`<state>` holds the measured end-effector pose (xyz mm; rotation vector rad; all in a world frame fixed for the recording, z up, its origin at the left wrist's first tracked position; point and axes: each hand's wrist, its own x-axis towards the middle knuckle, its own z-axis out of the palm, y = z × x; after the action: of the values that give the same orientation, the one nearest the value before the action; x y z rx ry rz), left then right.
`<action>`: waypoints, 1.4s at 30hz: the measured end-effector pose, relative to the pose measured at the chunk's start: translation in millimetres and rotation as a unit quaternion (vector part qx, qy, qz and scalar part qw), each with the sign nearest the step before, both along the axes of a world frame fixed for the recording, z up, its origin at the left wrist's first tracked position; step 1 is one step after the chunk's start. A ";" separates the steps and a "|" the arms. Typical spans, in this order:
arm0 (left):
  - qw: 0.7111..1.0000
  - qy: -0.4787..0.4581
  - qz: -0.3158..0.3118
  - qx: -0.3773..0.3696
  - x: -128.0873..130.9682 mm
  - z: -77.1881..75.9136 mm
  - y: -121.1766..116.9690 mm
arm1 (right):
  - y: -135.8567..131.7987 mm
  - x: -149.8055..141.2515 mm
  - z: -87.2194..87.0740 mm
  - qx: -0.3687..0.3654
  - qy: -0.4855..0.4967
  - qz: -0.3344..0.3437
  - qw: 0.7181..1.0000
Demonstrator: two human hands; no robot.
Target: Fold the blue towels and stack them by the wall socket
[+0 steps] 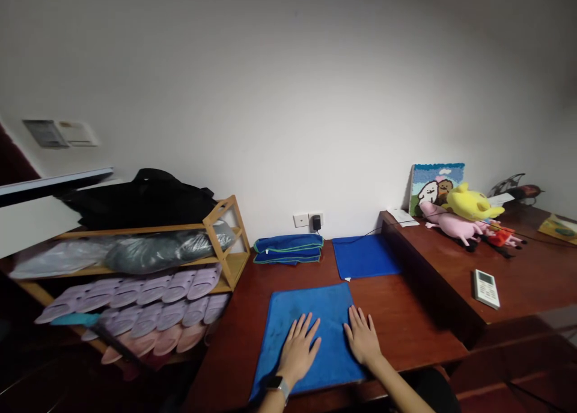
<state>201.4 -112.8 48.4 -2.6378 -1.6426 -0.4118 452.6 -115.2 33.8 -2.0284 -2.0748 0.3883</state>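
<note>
A light blue cloth [331,323] lies spread flat on the reddish-brown wooden desk, its near edge reaching the desk's front. On its left-middle part rests my left hand [300,348], palm down with fingers spread; a watch is on that wrist. My right hand [362,336] lies flat across the cloth's right edge, fingers stretched out. Neither hand holds anything. Behind, a darker blue cloth [366,257] is laid flat, and a stack of folded blue cloths with green edging [288,249] sits against the wall.
At left stands a wooden rack [234,244] with slippers [174,285], plastic-wrapped items and a black bag [148,199]. On the raised desk at right are plush toys [455,225], a picture [436,187] and a white remote [486,288]. A black plug [316,222] sits in the wall socket.
</note>
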 end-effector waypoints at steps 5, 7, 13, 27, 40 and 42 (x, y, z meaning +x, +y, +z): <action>1.000 0.020 0.006 -0.014 -6.4 -17.8 -1.6 | 52.4 -9.8 24.0 0.004 -0.007 0.003 1.000; 1.000 0.023 0.002 -0.009 -7.6 -19.5 -1.4 | 71.5 -12.3 27.6 -0.013 -0.007 0.009 1.000; 0.999 0.036 -0.008 -0.003 -11.1 -22.1 -0.2 | 88.3 -9.2 10.3 -0.008 -0.001 -0.005 1.000; 0.999 -0.007 0.021 -0.042 73.0 -18.5 85.6 | 91.9 -9.4 -3.4 -0.007 -0.020 -0.002 1.000; 0.981 0.028 0.189 -0.040 -95.8 -26.7 103.1 | 89.8 -8.0 -4.4 -0.007 -0.019 -0.009 1.000; 0.980 0.029 0.192 -0.045 -97.2 -28.2 103.8 | 90.1 -8.1 -4.0 -0.007 -0.021 -0.009 1.000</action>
<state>104.2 -8.9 20.2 -2.2776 -2.1312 -0.2505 444.5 -25.1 29.8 -2.0786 -2.0817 0.3608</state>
